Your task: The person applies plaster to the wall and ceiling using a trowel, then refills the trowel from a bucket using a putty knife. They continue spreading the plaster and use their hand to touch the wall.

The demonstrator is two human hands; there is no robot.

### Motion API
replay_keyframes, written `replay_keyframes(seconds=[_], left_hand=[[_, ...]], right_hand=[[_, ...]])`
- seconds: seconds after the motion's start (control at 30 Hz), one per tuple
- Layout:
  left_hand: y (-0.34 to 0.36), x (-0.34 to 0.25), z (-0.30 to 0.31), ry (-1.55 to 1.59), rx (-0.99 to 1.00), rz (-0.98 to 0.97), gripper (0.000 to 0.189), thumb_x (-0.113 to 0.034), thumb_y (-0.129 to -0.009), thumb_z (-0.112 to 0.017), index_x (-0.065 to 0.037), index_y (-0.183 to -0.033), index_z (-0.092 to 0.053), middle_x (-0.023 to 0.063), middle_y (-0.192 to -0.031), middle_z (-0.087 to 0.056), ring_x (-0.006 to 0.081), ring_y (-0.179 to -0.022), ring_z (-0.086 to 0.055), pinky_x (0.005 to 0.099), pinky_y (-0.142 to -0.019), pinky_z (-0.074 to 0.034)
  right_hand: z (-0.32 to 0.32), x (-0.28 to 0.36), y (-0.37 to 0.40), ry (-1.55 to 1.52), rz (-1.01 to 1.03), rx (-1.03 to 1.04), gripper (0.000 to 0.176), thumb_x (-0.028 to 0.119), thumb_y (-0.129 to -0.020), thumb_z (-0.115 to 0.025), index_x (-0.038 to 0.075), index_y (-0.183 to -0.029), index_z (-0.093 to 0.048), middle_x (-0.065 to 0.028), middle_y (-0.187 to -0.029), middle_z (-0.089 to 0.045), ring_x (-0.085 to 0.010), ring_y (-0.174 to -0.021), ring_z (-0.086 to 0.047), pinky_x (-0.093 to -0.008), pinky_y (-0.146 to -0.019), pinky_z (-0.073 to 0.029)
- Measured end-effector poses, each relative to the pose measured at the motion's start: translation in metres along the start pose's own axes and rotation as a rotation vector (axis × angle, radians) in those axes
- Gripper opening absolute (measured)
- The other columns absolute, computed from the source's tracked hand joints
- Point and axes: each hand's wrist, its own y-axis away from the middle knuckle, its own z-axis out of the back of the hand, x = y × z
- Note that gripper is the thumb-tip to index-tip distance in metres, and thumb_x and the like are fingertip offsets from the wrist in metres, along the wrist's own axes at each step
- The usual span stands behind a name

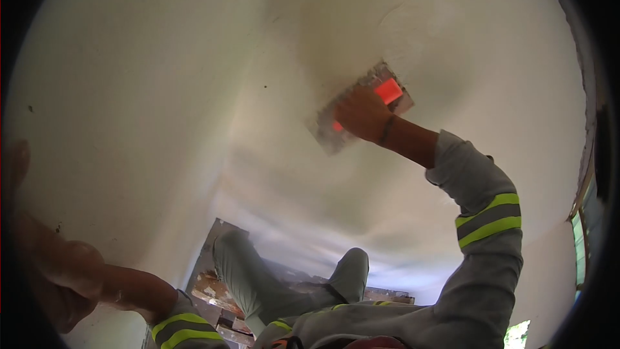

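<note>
My right hand (363,114) is closed round the red handle of a flat rectangular trowel (403,102). The trowel lies tilted against the pale plastered wall (420,32), its near left end blurred. At the lower left edge of the view is my left hand (61,265), near the left wall surface (129,123). Its thumb or a finger points up, and the other fingers are partly lost in the dark rim, so what it holds, if anything, is hidden.
Below are my bent legs in grey trousers (248,274) over wooden boards (216,289). A wall edge and a greenish opening (579,249) stand at the far right. A bright gap (516,335) shows at the lower right.
</note>
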Motion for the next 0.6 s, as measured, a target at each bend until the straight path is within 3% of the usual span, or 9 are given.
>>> replay_keyframes(seconds=[0.07,0.13,0.2,0.27,0.33,0.47,0.5,0.53,0.6], left_hand=[[-0.01,-0.009,0.003,0.015,0.123,-0.024,0.031,-0.004,-0.1,-0.038,0.015,-0.11,-0.061,0.0232,-0.097,-0.07,0.0253,-0.087,-0.071,0.0273,-0.081,-0.057],[0.002,-0.022,0.006,-0.081,0.135,0.042,0.034,-0.005,-0.101,-0.036,0.016,-0.114,-0.059,0.025,-0.099,-0.069,0.0273,-0.091,-0.07,0.0291,-0.082,-0.057],[0.01,-0.021,0.012,-0.088,0.135,0.033,0.036,-0.007,-0.102,-0.034,0.017,-0.117,-0.056,0.0255,-0.103,-0.068,0.029,-0.095,-0.069,0.0308,-0.084,-0.057],[0.018,-0.004,0.014,-0.048,0.143,-0.029,0.039,-0.01,-0.103,-0.032,0.017,-0.12,-0.054,0.0255,-0.108,-0.066,0.0304,-0.099,-0.067,0.0324,-0.086,-0.056],[0.021,0.0,0.016,-0.087,0.123,-0.051,0.037,-0.009,-0.103,-0.033,0.017,-0.119,-0.054,0.0249,-0.107,-0.067,0.0308,-0.099,-0.067,0.0335,-0.086,-0.056],[0.015,-0.007,0.019,-0.103,0.087,-0.036,0.034,-0.008,-0.103,-0.035,0.016,-0.116,-0.056,0.0236,-0.106,-0.067,0.0314,-0.097,-0.067,0.0356,-0.086,-0.056],[0.014,-0.008,0.018,-0.085,0.083,-0.027,0.033,-0.008,-0.103,-0.036,0.015,-0.116,-0.056,0.0233,-0.105,-0.067,0.0315,-0.097,-0.067,0.0362,-0.086,-0.056],[0.012,-0.011,0.017,-0.067,0.084,-0.018,0.032,-0.008,-0.103,-0.037,0.015,-0.115,-0.056,0.023,-0.105,-0.067,0.0317,-0.097,-0.067,0.0367,-0.086,-0.056],[0.006,-0.018,-0.001,-0.035,0.085,-0.012,0.031,-0.007,-0.103,-0.038,0.014,-0.114,-0.057,0.0223,-0.104,-0.067,0.032,-0.096,-0.067,0.0378,-0.086,-0.056]], right_hand=[[-0.002,-0.013,0.043,0.067,0.017,0.079,0.005,0.017,-0.071,-0.065,0.014,-0.069,-0.068,-0.0045,-0.071,-0.067,-0.0218,-0.074,-0.067,-0.0353,-0.068,-0.05],[0.006,-0.062,0.091,0.049,-0.028,-0.126,0.009,0.023,-0.076,-0.065,0.015,-0.08,-0.068,-0.0037,-0.083,-0.068,-0.022,-0.084,-0.066,-0.0371,-0.073,-0.05],[0.064,-0.118,0.11,0.08,-0.226,-0.162,0.025,0.031,-0.073,-0.073,0.015,-0.091,-0.071,-0.0052,-0.086,-0.07,-0.0256,-0.088,-0.066,-0.0407,-0.072,-0.051],[0.086,-0.183,0.111,0.198,-0.183,-0.456,0.032,0.036,-0.075,-0.071,0.015,-0.099,-0.069,-0.0053,-0.086,-0.069,-0.0266,-0.087,-0.067,-0.0418,-0.072,-0.051],[0.12,-0.199,0.094,0.122,-0.386,-0.236,0.027,0.032,-0.078,-0.069,0.016,-0.1,-0.067,-0.0049,-0.086,-0.067,-0.027,-0.087,-0.065,-0.0416,-0.072,-0.049],[0.031,-0.119,0.088,-0.008,-0.2,-0.246,0.021,0.023,-0.077,-0.067,0.016,-0.097,-0.066,-0.0056,-0.086,-0.067,-0.0271,-0.085,-0.065,-0.0435,-0.072,-0.049],[0.008,-0.087,0.093,-0.067,-0.219,-0.115,0.019,0.02,-0.077,-0.066,0.015,-0.096,-0.066,-0.005,-0.086,-0.066,-0.0242,-0.086,-0.064,-0.0426,-0.074,-0.049],[-0.016,-0.059,0.108,0.004,-0.087,-0.318,0.018,0.02,-0.077,-0.067,0.014,-0.094,-0.065,-0.0053,-0.087,-0.066,-0.0232,-0.088,-0.063,-0.0409,-0.076,-0.049],[-0.03,-0.038,0.107,-0.126,-0.119,-0.09,0.022,0.021,-0.077,-0.068,0.014,-0.097,-0.065,-0.0056,-0.092,-0.066,-0.0227,-0.093,-0.062,-0.0381,-0.081,-0.049]])
